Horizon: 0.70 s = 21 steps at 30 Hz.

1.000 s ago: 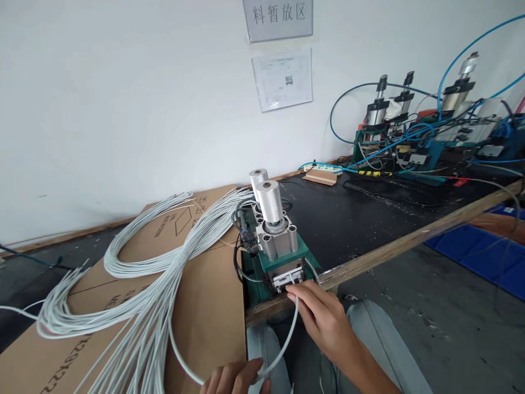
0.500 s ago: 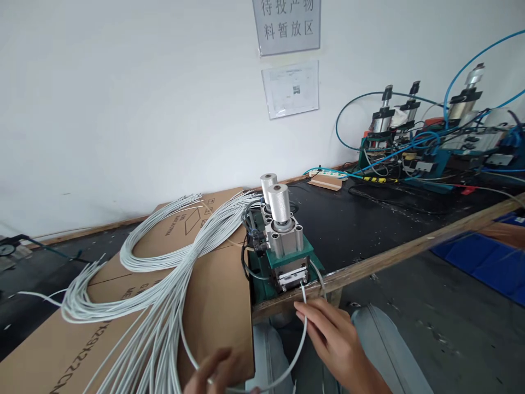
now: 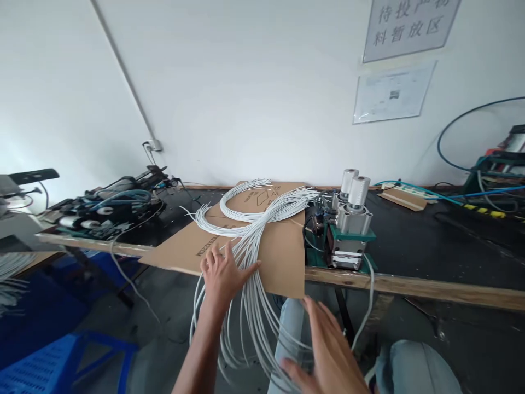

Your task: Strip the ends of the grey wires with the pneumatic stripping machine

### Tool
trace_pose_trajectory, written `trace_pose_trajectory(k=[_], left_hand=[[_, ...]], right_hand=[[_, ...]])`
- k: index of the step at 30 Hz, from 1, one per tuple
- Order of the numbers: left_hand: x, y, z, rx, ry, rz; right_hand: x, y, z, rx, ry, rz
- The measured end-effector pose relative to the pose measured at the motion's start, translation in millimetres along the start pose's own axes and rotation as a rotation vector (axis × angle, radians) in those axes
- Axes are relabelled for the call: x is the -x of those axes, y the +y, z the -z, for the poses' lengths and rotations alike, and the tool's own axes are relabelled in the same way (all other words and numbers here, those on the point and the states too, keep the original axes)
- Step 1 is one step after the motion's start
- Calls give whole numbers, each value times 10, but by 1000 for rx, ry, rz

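Note:
My left hand [image 3: 223, 272] rests with spread fingers on a bundle of white cables [image 3: 254, 219] where the bundle crosses the front edge of a flat cardboard sheet [image 3: 283, 257]. The cables loop on the cardboard and hang down over the bench edge toward my lap. My right hand [image 3: 328, 350] hovers open, fingers apart, low in front of my knees, next to the hanging cable ends. A small green pneumatic press [image 3: 348, 230] with two silver cylinders stands on the black bench just right of the cardboard.
The black bench [image 3: 430, 246] has a wooden front edge. More pneumatic machines with blue hoses [image 3: 492, 175] stand at far right, other equipment [image 3: 106, 210] at left. Blue crates [image 3: 36, 361] sit on the floor at lower left. Signs hang on the white wall.
The view swung left. My right hand left the press and let go of the single cable. My left hand moved up onto the cable bundle on the cardboard.

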<state>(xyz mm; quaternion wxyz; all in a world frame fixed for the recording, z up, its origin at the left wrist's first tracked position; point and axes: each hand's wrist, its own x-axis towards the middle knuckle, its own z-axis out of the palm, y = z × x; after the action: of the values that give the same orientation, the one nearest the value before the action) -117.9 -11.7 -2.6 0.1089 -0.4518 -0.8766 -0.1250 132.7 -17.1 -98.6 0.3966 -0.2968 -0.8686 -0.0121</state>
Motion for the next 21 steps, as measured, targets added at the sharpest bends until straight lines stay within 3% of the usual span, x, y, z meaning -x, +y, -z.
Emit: trace_pose_trajectory(k=[2,7,9,12,13,17,21], left_hand=[[-42,-52,29,15,0,25],[-55,-105,55,90,-85,-22],[25,-35,50,111,-80,-83],[159,78,39,133,-60,-172],[189,96,37,141,-57,-196],[240,62,49,160,-64,-286],[231,-44,70,126,-81,-367]], right_hand=[[-49,-100,-113,-35,45,-75],[238,-438,-516,-100,42,-140],[224,-670,-628,-322,-17,-263],[-16,-1032,-677,-967,-213,-480],[-116,-1122,-676,-1069,-245,-492],[-379,-1261,-769,-1271,-241,-542],[-424,-1258,-1093,-1372,-103,-587]])
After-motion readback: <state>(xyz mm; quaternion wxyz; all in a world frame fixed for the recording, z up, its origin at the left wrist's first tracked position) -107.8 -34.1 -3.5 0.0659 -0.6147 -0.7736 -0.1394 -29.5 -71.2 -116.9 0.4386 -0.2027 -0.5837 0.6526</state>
